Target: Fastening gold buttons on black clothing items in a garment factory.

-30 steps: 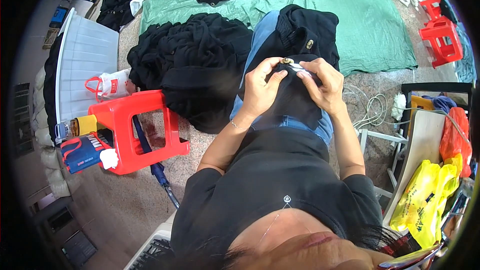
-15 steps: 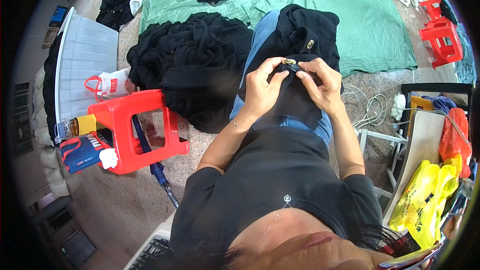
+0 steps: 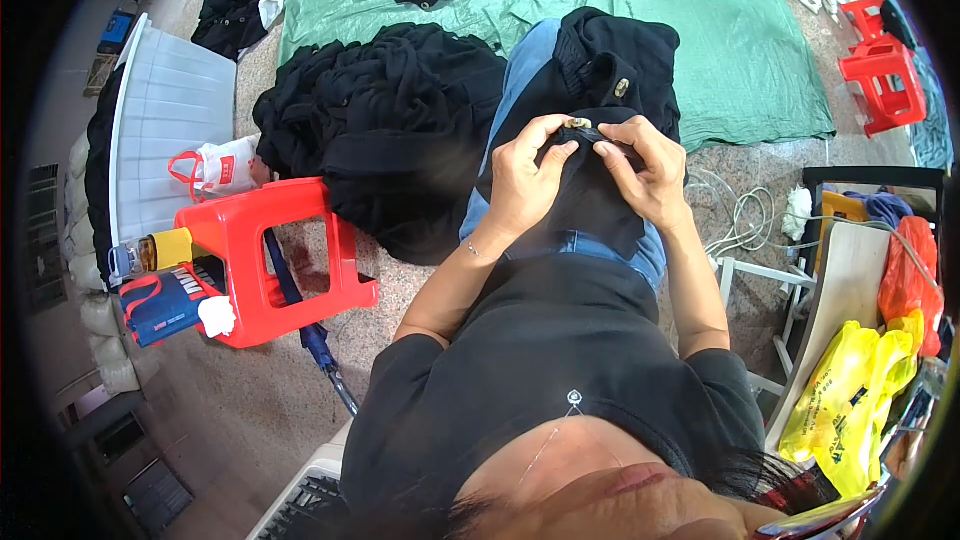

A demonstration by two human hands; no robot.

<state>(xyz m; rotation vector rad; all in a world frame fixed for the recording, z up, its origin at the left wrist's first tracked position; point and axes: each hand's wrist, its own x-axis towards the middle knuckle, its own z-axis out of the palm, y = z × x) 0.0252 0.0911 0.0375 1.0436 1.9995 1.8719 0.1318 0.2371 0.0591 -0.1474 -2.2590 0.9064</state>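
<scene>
Leftmost, a white ribbed panel (image 3: 165,130) is lying flat on the floor, with a small white bag with red handles (image 3: 222,166) sitting at its right edge. Below it, a bottle with a yellow cap (image 3: 150,253) and a blue and red packet (image 3: 165,300) are resting beside a red plastic stool (image 3: 275,255), which is tipped on its side on the speckled floor. A dark blue stick (image 3: 300,325) is passing under the stool.

Next right, a heap of black garments (image 3: 385,130) is spreading over the floor and onto the edge of a green tarp (image 3: 700,40).

At centre, a black garment (image 3: 600,90) is draped over the person's lap and knees, with one brass button (image 3: 622,88) showing on its upper part. The left hand (image 3: 525,185) is curling closed, pinching the fabric just beside a second brass button (image 3: 577,124). The right hand (image 3: 645,175) is likewise closing on the same fold, its fingertips (image 3: 603,148) meeting the cloth just right of that button; the two hands are nearly touching.

Further right, a white cord (image 3: 745,220) is coiling on the floor. Two more red stools (image 3: 885,65) are standing near the tarp's far corner. At the right rim, an orange bag (image 3: 905,275) is hanging above a yellow plastic bag (image 3: 855,395).
</scene>
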